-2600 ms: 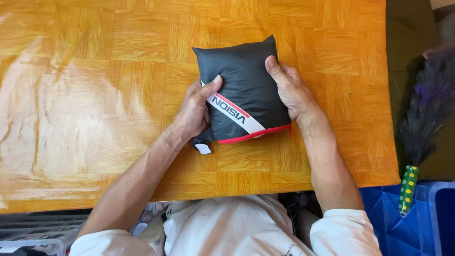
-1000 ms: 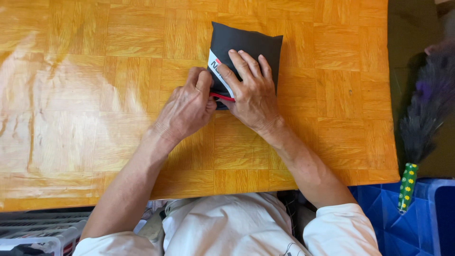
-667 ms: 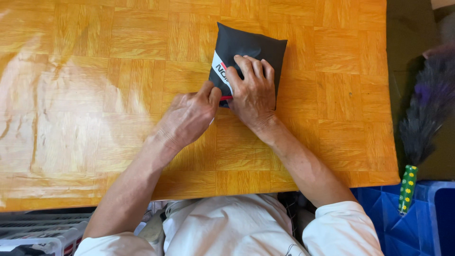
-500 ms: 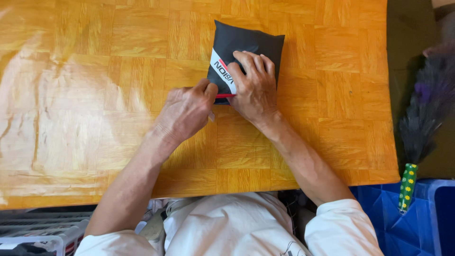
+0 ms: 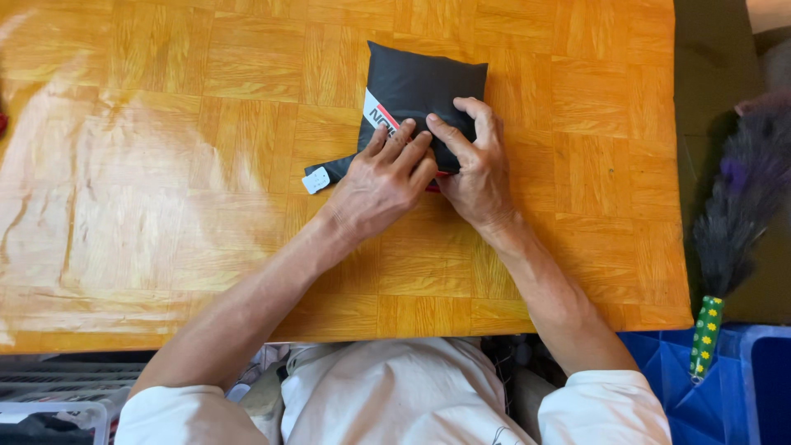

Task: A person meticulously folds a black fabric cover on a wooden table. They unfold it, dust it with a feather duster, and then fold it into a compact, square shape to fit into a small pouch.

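Note:
A black stuffed fabric pouch (image 5: 420,82) with a white and red band lies on the orange wooden table (image 5: 181,165). Its strap with a small white tag (image 5: 315,180) sticks out to the left. My left hand (image 5: 381,180) rests on the pouch's near left part, fingers pressing on the band. My right hand (image 5: 474,169) lies flat on the pouch's near right part, its fingers meeting those of the left. The pouch's near edge is hidden under both hands.
A purple-grey feather duster (image 5: 741,198) with a green dotted handle (image 5: 706,336) leans beside the table's right edge, over a blue plastic bin (image 5: 700,404). A clear bin (image 5: 49,416) sits at the bottom left, below the table.
The pouch was slid away from me. My left hand moved from its left edge onto its top, next to my right hand. The strap and tag now show at the left.

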